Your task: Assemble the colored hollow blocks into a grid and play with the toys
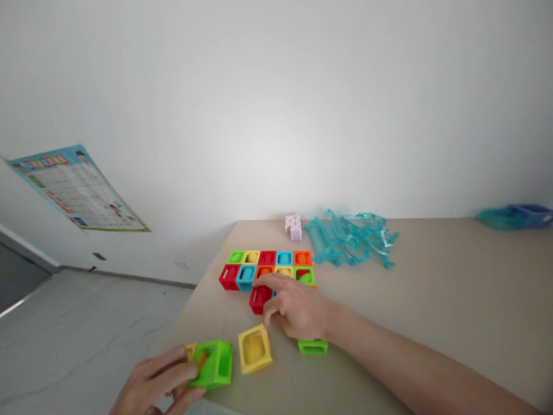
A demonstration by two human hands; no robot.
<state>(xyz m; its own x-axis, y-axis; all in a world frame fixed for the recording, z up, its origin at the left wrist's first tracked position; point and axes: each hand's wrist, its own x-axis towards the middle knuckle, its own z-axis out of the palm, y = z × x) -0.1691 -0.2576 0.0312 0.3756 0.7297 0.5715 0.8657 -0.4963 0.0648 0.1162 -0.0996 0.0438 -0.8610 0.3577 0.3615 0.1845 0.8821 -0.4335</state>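
Note:
My left hand (162, 380), at the near left edge of the table, has its fingers closed on a green hollow toy block (222, 363). A bit of yellow (190, 349) shows behind that block, partly covered by the fingers. Farther in, my right hand (294, 305) reaches across with thumb and fingers around a red block (260, 301) at the front of a grid of coloured blocks (246, 278). The hand hides part of the grid. Between the hands lies a loose yellow block (254, 349). Another green block (313, 346) shows below my right wrist.
A heap of translucent teal plastic pieces (352, 236) lies behind the grid, beside a small lilac patterned block (294, 227). A blue container (531, 216) stands at the far right by the wall. A poster (78, 190) hangs on the left; the table's left edge drops to the floor.

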